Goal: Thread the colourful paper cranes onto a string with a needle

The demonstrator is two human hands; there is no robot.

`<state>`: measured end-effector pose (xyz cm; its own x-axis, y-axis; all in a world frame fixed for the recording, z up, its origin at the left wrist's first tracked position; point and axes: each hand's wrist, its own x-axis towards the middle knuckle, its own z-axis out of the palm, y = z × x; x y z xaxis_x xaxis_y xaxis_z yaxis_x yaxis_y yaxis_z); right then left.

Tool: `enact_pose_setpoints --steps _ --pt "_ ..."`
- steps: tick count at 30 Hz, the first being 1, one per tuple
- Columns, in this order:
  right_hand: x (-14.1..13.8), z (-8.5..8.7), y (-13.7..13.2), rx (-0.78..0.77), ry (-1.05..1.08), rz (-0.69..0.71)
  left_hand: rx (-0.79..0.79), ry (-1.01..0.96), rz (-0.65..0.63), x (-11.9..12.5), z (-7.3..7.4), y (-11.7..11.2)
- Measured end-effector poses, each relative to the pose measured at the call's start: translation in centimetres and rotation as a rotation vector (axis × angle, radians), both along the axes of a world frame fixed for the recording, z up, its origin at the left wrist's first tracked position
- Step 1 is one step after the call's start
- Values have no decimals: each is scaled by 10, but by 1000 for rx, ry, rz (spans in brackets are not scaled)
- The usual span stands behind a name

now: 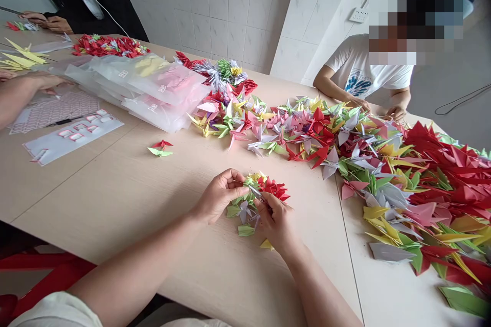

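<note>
My left hand and my right hand meet over a small cluster of folded paper cranes on the pale wooden table. Both hands are closed, pinching one small folded paper crane between their fingertips. Green, grey, yellow and red cranes lie under and around the fingers. A yellow one pokes out below my right wrist.
A long heap of colourful paper cranes runs across the table to the right edge. Clear plastic bags and label sheets lie to the left. Two loose cranes sit alone. Other people work at the far side and left.
</note>
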<state>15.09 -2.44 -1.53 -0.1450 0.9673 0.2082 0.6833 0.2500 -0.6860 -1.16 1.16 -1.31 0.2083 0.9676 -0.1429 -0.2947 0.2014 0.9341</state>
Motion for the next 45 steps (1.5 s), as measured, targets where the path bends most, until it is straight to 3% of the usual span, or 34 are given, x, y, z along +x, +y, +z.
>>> enact_pose_setpoints --steps 45 --pt "1 -5 1 6 -20 1 -12 2 -10 -1 -2 0"
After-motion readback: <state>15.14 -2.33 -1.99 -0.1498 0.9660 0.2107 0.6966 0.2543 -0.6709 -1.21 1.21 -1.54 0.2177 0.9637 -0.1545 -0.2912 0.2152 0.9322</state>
